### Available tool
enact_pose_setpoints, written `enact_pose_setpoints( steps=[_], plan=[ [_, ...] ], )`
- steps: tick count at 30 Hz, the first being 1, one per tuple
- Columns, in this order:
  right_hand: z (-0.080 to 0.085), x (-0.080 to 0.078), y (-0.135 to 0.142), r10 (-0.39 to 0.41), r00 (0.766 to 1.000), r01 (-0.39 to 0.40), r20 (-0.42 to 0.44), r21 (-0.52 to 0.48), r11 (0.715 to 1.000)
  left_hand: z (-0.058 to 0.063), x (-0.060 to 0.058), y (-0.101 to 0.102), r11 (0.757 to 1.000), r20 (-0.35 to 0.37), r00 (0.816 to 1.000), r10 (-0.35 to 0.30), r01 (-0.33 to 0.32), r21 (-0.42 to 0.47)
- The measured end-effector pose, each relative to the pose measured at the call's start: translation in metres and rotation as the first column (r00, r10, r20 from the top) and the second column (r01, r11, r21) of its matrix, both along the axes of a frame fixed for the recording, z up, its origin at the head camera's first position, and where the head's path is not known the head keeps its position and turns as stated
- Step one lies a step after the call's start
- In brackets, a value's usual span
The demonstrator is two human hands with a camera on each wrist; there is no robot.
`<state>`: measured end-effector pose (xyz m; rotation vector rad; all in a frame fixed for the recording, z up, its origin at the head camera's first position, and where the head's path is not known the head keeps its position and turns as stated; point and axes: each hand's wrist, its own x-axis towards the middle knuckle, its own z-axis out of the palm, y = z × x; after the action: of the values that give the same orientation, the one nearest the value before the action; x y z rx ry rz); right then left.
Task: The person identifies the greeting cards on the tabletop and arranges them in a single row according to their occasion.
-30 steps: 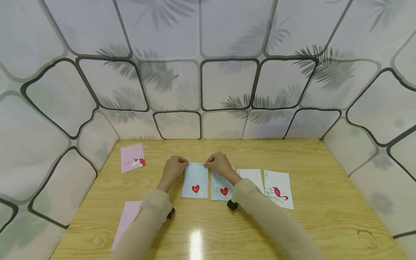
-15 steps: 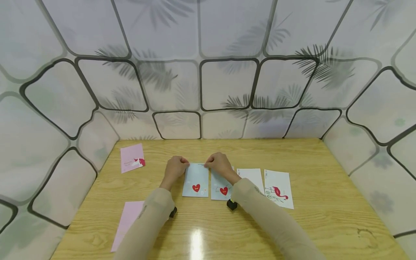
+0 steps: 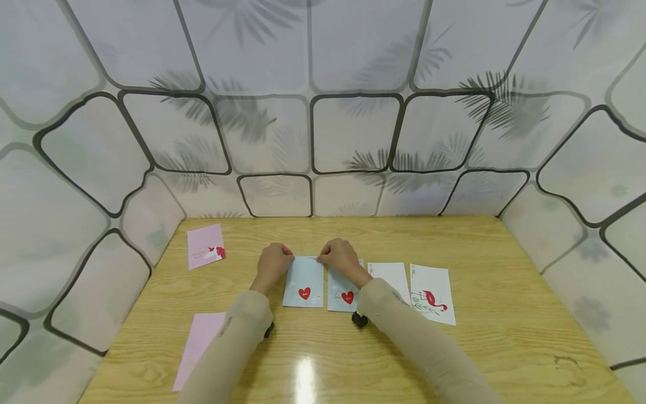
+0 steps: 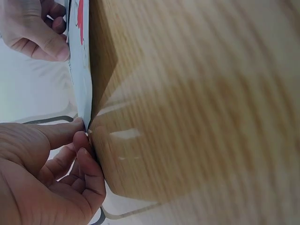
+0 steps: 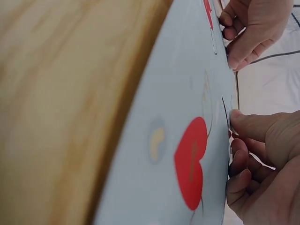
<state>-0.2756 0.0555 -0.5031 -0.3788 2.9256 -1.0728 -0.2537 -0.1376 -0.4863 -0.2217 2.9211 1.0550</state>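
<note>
In the head view a pale blue card (image 3: 303, 278) with a red heart lies between my two hands. My left hand (image 3: 273, 264) pinches its far left corner; the left wrist view shows thumb and fingertips meeting on that corner. At the far right corner my right hand (image 3: 342, 259) pinches the same card. Just right of it lies a second pale blue card (image 3: 345, 293) with a heart, its upper part covered by my right hand. In the right wrist view this second card's heart (image 5: 192, 161) is close to the camera.
Right of the blue cards lie a white card (image 3: 388, 276), partly behind my forearm, and a white flamingo card (image 3: 434, 286). A pink card (image 3: 204, 245) lies at the far left. Another pink card (image 3: 199, 348) is partly under my left forearm. Patterned walls (image 3: 353, 132) enclose the wooden table (image 3: 504, 314).
The held card's far edge has come slightly lower in the head view, and the card has shifted a touch to the right. My left hand has moved slightly right; both hands keep their pinch.
</note>
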Motion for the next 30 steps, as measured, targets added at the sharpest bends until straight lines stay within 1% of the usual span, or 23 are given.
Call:
enact_pose_setpoints(
  steps=[7, 14, 16, 19, 22, 26, 30],
  plan=[
    [0.001, 0.003, 0.000, -0.015, 1.000, 0.015, 0.008, 0.010, 1.000, -0.006, -0.003, 0.000, 1.000, -0.005, 1.000, 0.006, -0.006, 0.000],
    [0.001, 0.005, 0.000, -0.007, 1.000, 0.007, 0.000, 0.010, 1.000, -0.004, 0.000, 0.002, 1.000, -0.011, 1.000, 0.017, -0.017, 0.014],
    [0.000, 0.006, 0.000, -0.003, 1.000, 0.003, -0.008, 0.007, 1.000, -0.005, 0.001, 0.001, 0.999, -0.006, 1.000, 0.014, -0.014, 0.033],
    [0.000, 0.008, 0.002, 0.009, 0.999, -0.009, -0.042, -0.004, 1.000, -0.006, 0.000, -0.001, 0.997, 0.002, 1.000, 0.018, -0.018, 0.071],
    [0.001, 0.010, 0.004, 0.014, 0.997, -0.018, -0.077, -0.044, 0.999, -0.007, 0.001, -0.006, 0.994, 0.003, 1.000, 0.020, -0.020, 0.107],
    [0.006, 0.014, 0.008, -0.001, 0.994, -0.012, -0.109, -0.120, 0.993, -0.001, 0.005, -0.016, 0.991, -0.021, 1.000, 0.004, -0.001, 0.135],
    [0.011, 0.018, 0.014, -0.028, 0.992, 0.008, -0.127, -0.153, 0.988, 0.007, 0.011, -0.028, 0.988, -0.053, 0.998, -0.022, 0.030, 0.148]
  ],
)
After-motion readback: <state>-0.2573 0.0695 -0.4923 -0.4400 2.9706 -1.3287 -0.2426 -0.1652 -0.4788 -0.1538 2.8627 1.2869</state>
